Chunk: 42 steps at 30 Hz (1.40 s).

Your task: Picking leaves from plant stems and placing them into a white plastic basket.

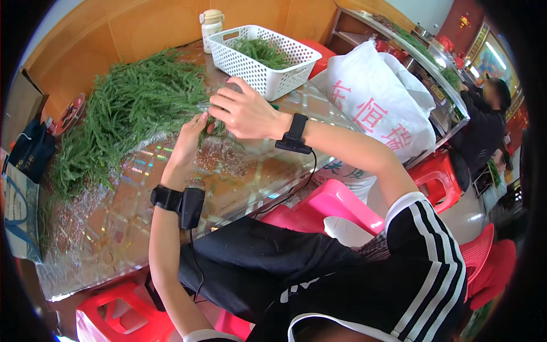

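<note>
Over the table, my two hands meet just in front of a heap of green feathery sprigs (137, 94). My left hand (187, 138) is closed, thumb and fingers pinched around the stem ends of a few green sprigs. Against its fingertips, my right hand (246, 112) curls with bent fingers, back of the hand upward. What the right fingers hold is hidden beneath them, though bits of green show below. Behind the right hand stands a white perforated basket (293, 80) holding some loose green sprigs (261, 52).
The table (228, 191) has a clear plastic cover strewn with bits. A bottle (211, 28) stands behind the basket. Right of the table is a white sack (376, 97). Bags (23, 211) sit at left. Pink and red stools (436, 179) surround me; another person (484, 125) works at far right.
</note>
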Each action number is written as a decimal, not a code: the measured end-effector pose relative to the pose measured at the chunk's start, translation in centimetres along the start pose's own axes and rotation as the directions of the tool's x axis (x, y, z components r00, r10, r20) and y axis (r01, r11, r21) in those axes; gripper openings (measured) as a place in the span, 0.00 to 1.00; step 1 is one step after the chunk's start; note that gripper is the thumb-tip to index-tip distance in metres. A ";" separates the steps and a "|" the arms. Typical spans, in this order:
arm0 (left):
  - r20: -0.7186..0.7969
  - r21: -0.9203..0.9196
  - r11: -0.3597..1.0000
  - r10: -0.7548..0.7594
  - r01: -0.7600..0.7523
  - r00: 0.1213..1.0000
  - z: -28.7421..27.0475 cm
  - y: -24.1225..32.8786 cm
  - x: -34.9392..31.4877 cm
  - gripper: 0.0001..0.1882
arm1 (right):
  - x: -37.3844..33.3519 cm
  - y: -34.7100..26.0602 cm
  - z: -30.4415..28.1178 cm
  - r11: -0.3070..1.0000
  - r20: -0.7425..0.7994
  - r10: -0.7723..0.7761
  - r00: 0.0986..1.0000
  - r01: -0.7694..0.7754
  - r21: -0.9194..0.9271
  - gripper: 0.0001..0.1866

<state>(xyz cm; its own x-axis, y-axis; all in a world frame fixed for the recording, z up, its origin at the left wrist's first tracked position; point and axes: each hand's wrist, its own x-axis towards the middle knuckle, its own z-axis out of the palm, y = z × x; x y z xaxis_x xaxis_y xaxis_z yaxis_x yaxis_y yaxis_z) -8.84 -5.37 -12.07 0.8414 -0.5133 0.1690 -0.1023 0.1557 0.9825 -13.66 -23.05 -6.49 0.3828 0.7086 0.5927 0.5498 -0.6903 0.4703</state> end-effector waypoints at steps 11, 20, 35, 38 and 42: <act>0.016 -0.521 0.843 -0.148 0.134 0.989 -0.1 0.4 -0.1 0.11 | 1.2 -0.7 1.0 1.000 -0.078 -0.010 0.997 0.011 0.012 0.14; 0.032 -0.329 0.904 -0.279 0.273 0.960 -0.7 1.1 -0.7 0.11 | 0.9 0.3 1.5 0.998 -0.082 -0.061 0.995 0.061 -0.008 0.08; 0.054 -0.118 0.939 -0.319 0.323 0.946 -0.1 2.9 -1.0 0.18 | 0.6 3.0 1.0 0.762 0.321 0.050 0.946 -0.244 0.600 0.11; -0.039 -0.173 0.929 -0.339 0.327 0.940 0.5 2.8 -1.1 0.22 | 0.4 4.3 0.1 0.499 0.572 0.029 0.820 -0.508 0.702 0.14; 0.332 -0.354 0.878 -0.204 0.322 0.921 -1.4 1.7 -0.8 0.29 | 1.5 6.1 -0.3 0.298 0.617 -0.001 0.787 -0.589 0.751 0.20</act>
<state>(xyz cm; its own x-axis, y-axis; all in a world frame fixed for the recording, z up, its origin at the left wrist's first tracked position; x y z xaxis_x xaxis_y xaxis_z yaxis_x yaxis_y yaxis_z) -8.95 -3.56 -10.62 0.6198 -0.7846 -0.0192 0.3691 0.2697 0.8894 -9.93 -26.27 -2.58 0.7589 0.6481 0.0630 0.4966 -0.5135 -0.6998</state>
